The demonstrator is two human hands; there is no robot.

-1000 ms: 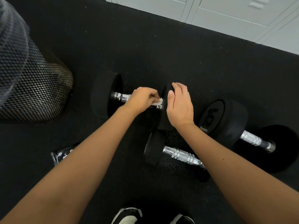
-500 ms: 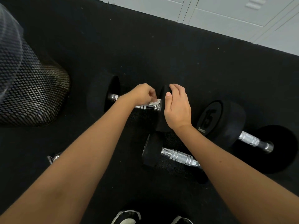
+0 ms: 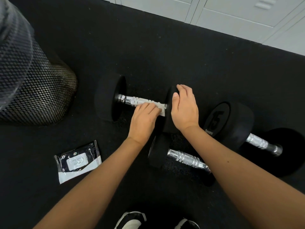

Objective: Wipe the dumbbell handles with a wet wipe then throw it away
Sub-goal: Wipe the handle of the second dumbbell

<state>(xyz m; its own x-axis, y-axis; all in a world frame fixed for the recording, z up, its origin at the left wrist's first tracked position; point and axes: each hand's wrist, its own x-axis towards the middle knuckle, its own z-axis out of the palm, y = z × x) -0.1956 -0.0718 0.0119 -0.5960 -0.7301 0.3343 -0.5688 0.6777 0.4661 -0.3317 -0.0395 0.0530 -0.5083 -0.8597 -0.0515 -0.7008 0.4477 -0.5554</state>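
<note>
Three black dumbbells with chrome handles lie on the dark rubber floor. On the far dumbbell [image 3: 107, 96], my left hand [image 3: 145, 119] presses a white wet wipe [image 3: 160, 108] onto the right end of its handle [image 3: 132, 100]. My right hand [image 3: 184, 108] rests over that dumbbell's right head, fingers curled on its top edge. A smaller dumbbell [image 3: 184, 158] lies nearer me, partly under my right forearm. A dumbbell marked 15 [image 3: 231, 123] lies to the right.
A black mesh bin [image 3: 33, 86] stands at the left. A wet-wipe packet [image 3: 77, 161] lies flat on the floor at lower left. Grey lockers [image 3: 231, 12] line the far edge. My shoes [image 3: 132, 220] show at the bottom.
My left hand slid the wipe along the far handle and has pulled back toward me at its right end. The right hand stayed on the head. The packet came into full view.
</note>
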